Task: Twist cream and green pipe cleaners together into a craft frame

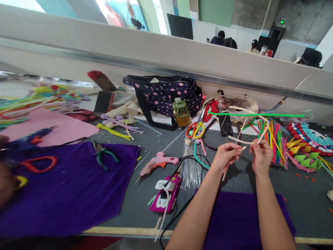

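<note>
My left hand (229, 156) is closed, pinching a cream pipe cleaner (266, 125) bent into a loose, twisted loop. Close beside it, my right hand (261, 158) is closed too, its thumb and fingers on the loop's lower right. A straight length of the cream stem hangs down below my left fingers. Across the top of the loop runs a long green pipe cleaner (281, 115); whether the two are joined, I cannot tell. Under my forearms lies a purple cloth (231, 218). Left of my hands is a bundle of silvery wires (192, 166).
Leftward lie a pink glue gun (162, 160), a magenta device (169, 198) with cords, scissors (195, 128) and pliers (102, 152) on another purple cloth (78, 194). A bottle (181, 113) and dotted bag (166, 92) stand behind. Coloured stems (275, 139) lie right. Another person's hand shows far left.
</note>
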Demonstrator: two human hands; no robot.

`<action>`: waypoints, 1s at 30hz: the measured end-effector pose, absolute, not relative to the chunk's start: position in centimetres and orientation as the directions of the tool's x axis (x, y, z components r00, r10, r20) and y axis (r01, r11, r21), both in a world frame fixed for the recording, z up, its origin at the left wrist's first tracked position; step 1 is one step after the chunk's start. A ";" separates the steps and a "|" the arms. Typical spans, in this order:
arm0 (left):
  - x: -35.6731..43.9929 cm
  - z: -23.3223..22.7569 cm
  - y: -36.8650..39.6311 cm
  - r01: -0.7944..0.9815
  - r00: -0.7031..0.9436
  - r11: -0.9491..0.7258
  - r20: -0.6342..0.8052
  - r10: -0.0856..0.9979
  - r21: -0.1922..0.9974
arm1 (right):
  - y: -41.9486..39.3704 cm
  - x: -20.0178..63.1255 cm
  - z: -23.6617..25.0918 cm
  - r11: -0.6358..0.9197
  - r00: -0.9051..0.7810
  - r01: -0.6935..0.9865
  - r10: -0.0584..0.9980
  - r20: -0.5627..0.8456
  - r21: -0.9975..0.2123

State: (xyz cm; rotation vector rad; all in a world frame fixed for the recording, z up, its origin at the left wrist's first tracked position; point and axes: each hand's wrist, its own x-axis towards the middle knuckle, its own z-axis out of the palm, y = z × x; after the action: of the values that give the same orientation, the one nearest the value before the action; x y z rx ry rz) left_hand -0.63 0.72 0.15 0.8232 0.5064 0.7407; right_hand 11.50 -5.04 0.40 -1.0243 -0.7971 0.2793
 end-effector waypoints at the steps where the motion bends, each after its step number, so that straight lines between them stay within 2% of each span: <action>1: -0.6 0.1 0.7 -0.394 0.639 0.458 -0.121 0.760 0.797 | -5.0 11.4 0.4 0.508 0.698 0.156 0.551 0.458 -0.847; 9: -0.3 -0.1 0.5 -0.405 0.611 0.430 -0.111 0.784 0.807 | -4.9 11.0 0.5 0.457 0.757 0.171 0.506 0.414 -0.873; 16: -0.3 -0.1 0.5 -0.416 0.623 0.428 -0.092 0.777 0.802 | -4.8 11.2 0.2 0.481 0.774 0.200 0.456 0.439 -0.853; 21: -0.4 -0.2 0.4 -0.354 0.706 0.481 -0.109 0.700 0.802 | -4.7 11.2 0.2 0.485 0.801 0.221 0.404 0.441 -0.846; 30: -0.7 -0.6 0.9 -0.230 0.857 0.627 -0.151 0.493 0.744 | -5.1 10.9 0.3 0.510 0.771 0.267 0.396 0.499 -0.817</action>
State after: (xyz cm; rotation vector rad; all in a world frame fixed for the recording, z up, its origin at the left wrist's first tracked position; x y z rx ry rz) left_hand -0.68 0.94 -0.56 0.7918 0.3602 0.4247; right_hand 10.87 -5.06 0.28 -1.0573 -0.7207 0.0860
